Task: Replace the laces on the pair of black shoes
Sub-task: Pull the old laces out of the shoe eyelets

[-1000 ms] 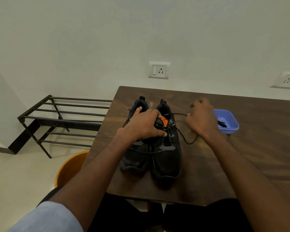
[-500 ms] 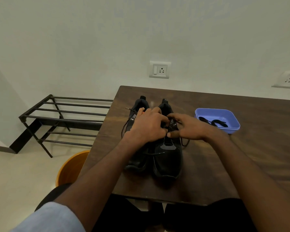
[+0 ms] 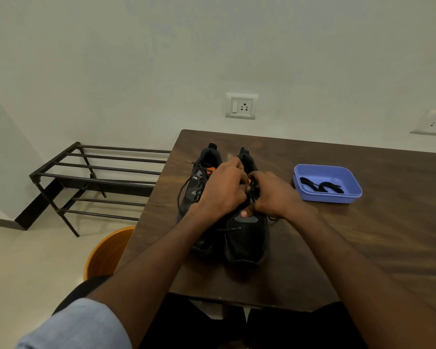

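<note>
Hands meet over the lacing of the right-hand black shoe (image 3: 246, 235), which stands beside its mate (image 3: 199, 182) near the table's (image 3: 363, 248) left edge. A second ago the right hand (image 3: 275, 195) was out toward the purple tray (image 3: 353, 187), drawing a lace (image 3: 256, 188) taut; it is now back at the eyelets, which suggests another pass of the lace through them. Left hand (image 3: 223, 191) fingers are curled over the shoe's tongue, steadying it. Right-hand fingers are curled and appear to pinch the lace. Spare laces (image 3: 320, 186) lie in the tray.
</note>
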Available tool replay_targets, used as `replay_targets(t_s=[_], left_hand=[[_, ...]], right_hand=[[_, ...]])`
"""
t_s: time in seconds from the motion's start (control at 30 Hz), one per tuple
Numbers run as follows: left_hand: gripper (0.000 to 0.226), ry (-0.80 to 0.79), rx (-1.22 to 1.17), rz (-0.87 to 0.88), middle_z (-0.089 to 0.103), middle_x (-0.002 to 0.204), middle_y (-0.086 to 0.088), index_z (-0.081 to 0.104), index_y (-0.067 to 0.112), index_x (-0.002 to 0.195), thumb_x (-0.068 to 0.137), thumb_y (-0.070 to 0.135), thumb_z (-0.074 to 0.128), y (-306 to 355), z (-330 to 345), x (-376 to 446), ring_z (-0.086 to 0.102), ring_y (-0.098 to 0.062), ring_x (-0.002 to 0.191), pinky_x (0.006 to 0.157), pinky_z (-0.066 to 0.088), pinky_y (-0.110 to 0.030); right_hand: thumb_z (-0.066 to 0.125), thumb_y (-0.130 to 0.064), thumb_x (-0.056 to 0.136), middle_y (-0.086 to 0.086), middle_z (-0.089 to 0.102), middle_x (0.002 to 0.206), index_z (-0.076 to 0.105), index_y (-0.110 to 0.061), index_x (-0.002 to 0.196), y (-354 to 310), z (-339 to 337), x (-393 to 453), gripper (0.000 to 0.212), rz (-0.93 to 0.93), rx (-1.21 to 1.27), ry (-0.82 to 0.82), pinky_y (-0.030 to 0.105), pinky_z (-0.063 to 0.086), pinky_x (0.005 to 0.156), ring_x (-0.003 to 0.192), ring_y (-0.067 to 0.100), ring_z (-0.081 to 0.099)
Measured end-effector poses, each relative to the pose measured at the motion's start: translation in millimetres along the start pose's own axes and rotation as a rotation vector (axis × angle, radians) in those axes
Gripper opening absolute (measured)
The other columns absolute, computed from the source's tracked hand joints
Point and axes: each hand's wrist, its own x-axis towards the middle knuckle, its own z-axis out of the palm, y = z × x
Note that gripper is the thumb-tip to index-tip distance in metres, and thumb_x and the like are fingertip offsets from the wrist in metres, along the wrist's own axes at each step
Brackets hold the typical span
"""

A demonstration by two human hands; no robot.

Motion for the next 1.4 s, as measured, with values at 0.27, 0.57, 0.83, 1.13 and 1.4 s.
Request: replay_targets(t_s=[0.27,0.57,0.83,1.13,1.4], left_hand=[[0.027,0.122,-0.249,-0.317,0.067,0.092,0.011,0.067,0.032,0.08,0.096,0.011,0.064,-2.4,3.0,3.3,0.061,-0.005,0.091,0.104,0.036,-0.051],[0.015,0.015,0.339,0.001,0.057,0.095,0.009,0.074,0.033,0.101,0.098,0.027,0.06,6.9,-4.5,0.8,0.054,-0.017,0.102,0.099,0.022,-0.046],[0.015,0.148,-0.565,-0.373,0.073,0.08,0.009,0.07,0.028,0.086,0.099,0.024,0.064,0.6,-8.4,10.5,0.068,-0.006,0.083,0.097,0.05,-0.05],[0.016,0.166,0.03,-0.149,0.064,0.081,0.013,0.063,0.032,0.081,0.093,0.021,0.065,3.2,-11.9,5.6,0.059,-0.006,0.086,0.09,0.028,-0.037],[0.017,0.072,-0.252,-0.11,0.062,0.095,0.006,0.065,0.018,0.11,0.095,0.02,0.072,5.3,-24.1,8.0,0.062,-0.008,0.081,0.077,0.055,-0.027]], right_hand=[[0.094,-0.051,0.061,0.004,0.049,0.149,0.038,-0.025,0.155,3.7,-0.4,5.2,0.113,-0.027,0.139,0.042,0.047,0.051,0.103,0.128,0.026,0.055],[0.095,-0.056,0.055,0.0,0.051,0.147,0.039,-0.029,0.152,4.7,0.2,8.2,0.115,-0.044,0.153,-0.002,0.049,0.053,0.102,0.126,0.024,0.058],[0.093,-0.054,0.06,0.0,0.051,0.144,0.04,-0.03,0.149,11.5,-3.7,6.5,0.107,-0.02,0.144,0.005,0.05,0.053,0.101,0.124,0.025,0.057],[0.093,-0.055,0.06,0.002,0.048,0.15,0.035,-0.028,0.155,8.8,-2.1,5.3,0.114,-0.05,0.109,0.017,0.05,0.052,0.103,0.129,0.025,0.055],[0.092,-0.058,0.062,0.002,0.047,0.149,0.033,-0.029,0.156,7.7,-4.0,4.6,0.115,-0.029,0.077,0.012,0.052,0.051,0.103,0.131,0.027,0.053]])
